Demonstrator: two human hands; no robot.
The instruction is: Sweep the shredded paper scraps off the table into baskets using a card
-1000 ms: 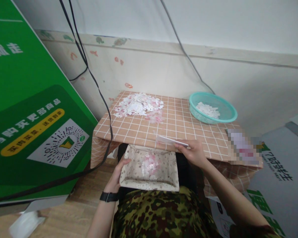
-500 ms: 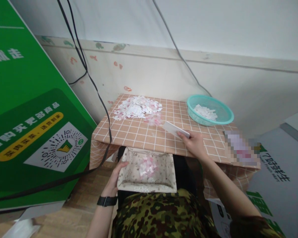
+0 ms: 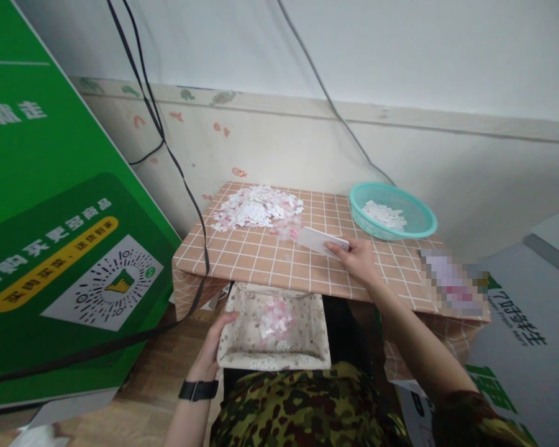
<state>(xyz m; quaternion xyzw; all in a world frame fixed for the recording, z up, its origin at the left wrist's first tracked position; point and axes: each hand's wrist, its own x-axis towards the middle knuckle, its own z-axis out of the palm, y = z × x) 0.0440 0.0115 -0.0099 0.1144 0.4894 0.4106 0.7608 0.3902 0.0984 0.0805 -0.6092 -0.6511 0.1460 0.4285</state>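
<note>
My left hand [image 3: 218, 338] grips the left side of a fabric-lined tray [image 3: 302, 361] with a floral print, thumb over its rim. Several pink and white small pieces [image 3: 276, 320] lie in the tray, just below the table's front edge. In my right hand [image 3: 355, 259] is a flat white rectangular card [image 3: 319, 240], held by its right end above the checked cloth. The card's far end is at a cluster of pinkish pieces [image 3: 286, 228]. Behind that cluster spreads a large heap of white and pink scraps [image 3: 258, 206].
A turquoise plastic basket [image 3: 426, 226] with white pieces [image 3: 384, 214] stands at the table's back right. A blurred-out item [image 3: 451, 282] lies at the right edge. Black cables [image 3: 181, 171] hang at the left before a green sign [image 3: 51, 155]. The wall is behind the table.
My right hand has moved slightly left with the card, whose far end is now closer to the pinkish pieces. My left hand still holds the tray. The view has shifted slightly.
</note>
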